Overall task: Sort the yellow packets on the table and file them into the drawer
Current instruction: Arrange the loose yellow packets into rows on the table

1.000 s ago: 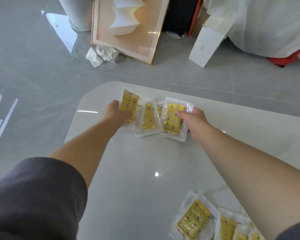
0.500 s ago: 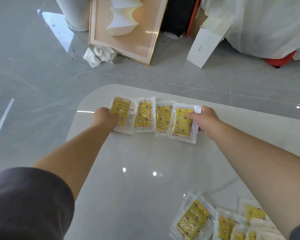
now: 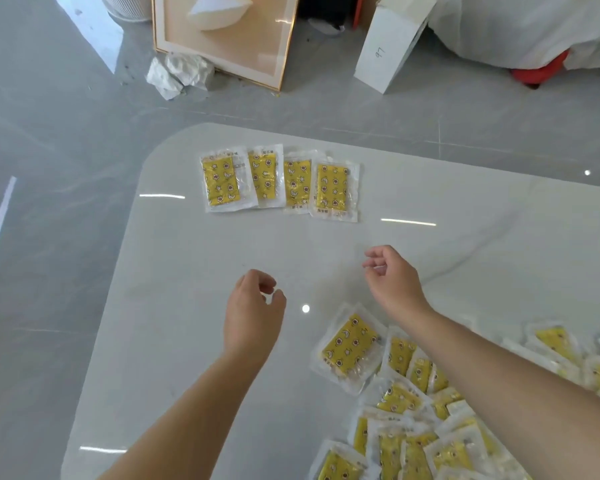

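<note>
Several yellow packets in clear wrappers lie in a neat overlapping row at the far left part of the white table. A loose pile of the same yellow packets covers the near right of the table. My left hand hovers over the bare tabletop with fingers loosely curled, holding nothing. My right hand hangs the same way a little farther right, just beyond the pile's top packet. Both hands are well short of the row. No drawer is in view.
The table's rounded corner and left edge drop to a grey tiled floor. On the floor beyond stand a framed picture, a white box, crumpled paper and a white-covered object.
Both hands let go of the row of packets and drew back toward me. The row now lies spread flat on the table. More of the pile shows at the near right.
</note>
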`<state>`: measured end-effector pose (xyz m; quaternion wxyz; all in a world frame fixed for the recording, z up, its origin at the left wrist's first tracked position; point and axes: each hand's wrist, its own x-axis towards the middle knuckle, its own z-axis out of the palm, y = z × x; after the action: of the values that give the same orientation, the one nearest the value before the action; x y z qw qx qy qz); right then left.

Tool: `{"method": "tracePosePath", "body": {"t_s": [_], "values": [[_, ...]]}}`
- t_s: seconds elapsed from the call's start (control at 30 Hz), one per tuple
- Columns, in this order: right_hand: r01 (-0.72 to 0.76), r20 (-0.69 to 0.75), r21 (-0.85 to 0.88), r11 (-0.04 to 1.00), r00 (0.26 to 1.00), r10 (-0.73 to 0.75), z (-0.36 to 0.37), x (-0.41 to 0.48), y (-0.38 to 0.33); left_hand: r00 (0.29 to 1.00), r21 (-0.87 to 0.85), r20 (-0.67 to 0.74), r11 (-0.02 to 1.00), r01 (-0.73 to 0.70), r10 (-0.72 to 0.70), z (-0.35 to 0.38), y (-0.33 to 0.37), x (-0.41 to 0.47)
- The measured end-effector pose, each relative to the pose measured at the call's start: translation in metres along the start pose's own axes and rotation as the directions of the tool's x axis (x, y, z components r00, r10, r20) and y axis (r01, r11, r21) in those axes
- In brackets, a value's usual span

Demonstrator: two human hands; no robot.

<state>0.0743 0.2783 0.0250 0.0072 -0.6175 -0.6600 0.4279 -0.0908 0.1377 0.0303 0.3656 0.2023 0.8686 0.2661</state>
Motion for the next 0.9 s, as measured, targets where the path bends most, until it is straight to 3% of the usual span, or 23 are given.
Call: {"method": "tracePosePath", "body": {"t_s": [0.2, 0.4, 0.7, 0.9], "values": [[0.008, 0.095, -0.069, 0.998, 0.995, -0.001, -0.011, -0.063, 0.059, 0.98, 0.242, 0.198, 0.969, -0.048, -0.001, 0.067, -0.016, -0.067], [0.042, 0.09, -0.118, 0.992, 0.995, -0.032, -0.019, -0.085, 0.095, 0.998, 0.539, 0.067, 0.841, -0.047, 0.012, 0.112, 0.001, -0.076], [0.114, 0.207, -0.114, 0.987, 0.974, -0.089, -0.019, -0.118, 0.127, 0.979, 0.43, 0.057, 0.889, 0.155, -0.198, 0.128, 0.004, -0.078], [0.43, 0.211, -0.358, 0.829, 0.902, -0.377, -0.02, -0.144, 0.131, 0.949, 0.148, 0.068, 0.944, 0.295, -0.307, 0.098, -0.013, -0.083]]}}
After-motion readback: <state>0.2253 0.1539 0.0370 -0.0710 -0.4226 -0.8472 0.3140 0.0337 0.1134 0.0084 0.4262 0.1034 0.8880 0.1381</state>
